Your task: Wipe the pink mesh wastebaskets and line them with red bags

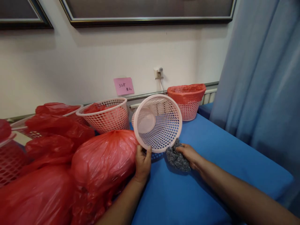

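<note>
A pale pink plastic basket (pixel 145 121) with round holes is tipped so that its open mouth faces me above the blue surface. My left hand (pixel 142 162) grips its lower rim, thumb inside. Closed around a bunched dark grey cloth (pixel 177 157), my right hand (pixel 190 155) brings the cloth against the rim at the lower right. The basket looks bare inside. Close by my left hand lies a full red plastic bag (pixel 105 156), gathered at its top.
A red-lined pink basket (pixel 187 107) stands at the back right, another pink basket (pixel 110 117) at the back left. More red bags (pixel 39 193) fill the left. A blue curtain (pixel 262 78) hangs right; a pink note (pixel 124 86) and a socket (pixel 158 73) are on the wall.
</note>
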Demonstrator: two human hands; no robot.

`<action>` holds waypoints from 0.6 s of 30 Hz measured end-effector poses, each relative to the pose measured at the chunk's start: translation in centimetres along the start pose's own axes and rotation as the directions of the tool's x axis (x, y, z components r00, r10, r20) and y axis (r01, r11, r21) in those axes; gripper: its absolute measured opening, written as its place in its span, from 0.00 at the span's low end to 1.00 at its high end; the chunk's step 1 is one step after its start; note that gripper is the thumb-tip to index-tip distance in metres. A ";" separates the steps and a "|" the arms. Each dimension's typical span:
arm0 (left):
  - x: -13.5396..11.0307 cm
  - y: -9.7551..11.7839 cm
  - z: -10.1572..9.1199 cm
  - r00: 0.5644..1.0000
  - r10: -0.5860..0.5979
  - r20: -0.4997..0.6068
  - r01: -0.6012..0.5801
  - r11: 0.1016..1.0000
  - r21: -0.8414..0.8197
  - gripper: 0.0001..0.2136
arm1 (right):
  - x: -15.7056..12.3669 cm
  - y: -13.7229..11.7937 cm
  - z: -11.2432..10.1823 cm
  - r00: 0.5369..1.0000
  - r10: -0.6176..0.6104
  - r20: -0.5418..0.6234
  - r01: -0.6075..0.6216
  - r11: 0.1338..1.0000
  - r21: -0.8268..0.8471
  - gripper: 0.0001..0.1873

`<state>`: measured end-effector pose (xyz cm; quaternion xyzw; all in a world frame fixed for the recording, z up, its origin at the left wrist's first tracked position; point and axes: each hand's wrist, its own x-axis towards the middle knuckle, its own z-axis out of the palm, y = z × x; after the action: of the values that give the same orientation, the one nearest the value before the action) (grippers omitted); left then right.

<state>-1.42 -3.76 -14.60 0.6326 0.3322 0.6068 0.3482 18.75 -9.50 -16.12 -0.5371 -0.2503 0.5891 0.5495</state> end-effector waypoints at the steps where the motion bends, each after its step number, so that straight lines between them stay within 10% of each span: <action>1: 0.0 -0.1 0.0 1.000 -0.001 -0.004 0.001 1.000 0.006 0.11 | -0.6 0.2 0.4 0.999 0.025 0.047 -0.025 1.000 0.003 0.11; 8: -0.8 -0.1 0.0 0.979 -0.063 0.192 0.040 0.992 0.123 0.10 | -4.9 -0.7 3.2 0.877 0.089 0.472 -0.135 0.989 0.064 0.17; 11: -0.8 0.1 -0.3 0.979 -0.097 0.179 0.075 0.989 0.127 0.15 | -5.9 -2.8 3.2 0.885 -0.042 0.464 0.001 0.996 0.088 0.20; 14: -0.8 0.2 -0.4 0.976 -0.115 0.183 0.106 0.993 0.060 0.21 | -5.6 -6.5 2.3 0.887 -0.404 0.226 0.403 0.914 0.050 0.26; 15: -0.7 0.3 -0.4 0.973 -0.124 0.196 0.123 0.992 0.014 0.22 | -5.1 -8.2 1.9 0.811 -0.577 0.097 0.582 0.813 -0.020 0.28; 18: -0.8 0.4 -0.1 0.961 -0.156 0.229 0.188 0.974 -0.124 0.24 | -3.0 -13.4 1.6 0.375 -0.923 -0.093 0.840 0.380 -0.388 0.32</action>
<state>-1.60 -4.64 -14.63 0.6370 0.3011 0.5237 0.4788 21.89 -8.10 -2.70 -0.4679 -0.4945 0.0706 0.7291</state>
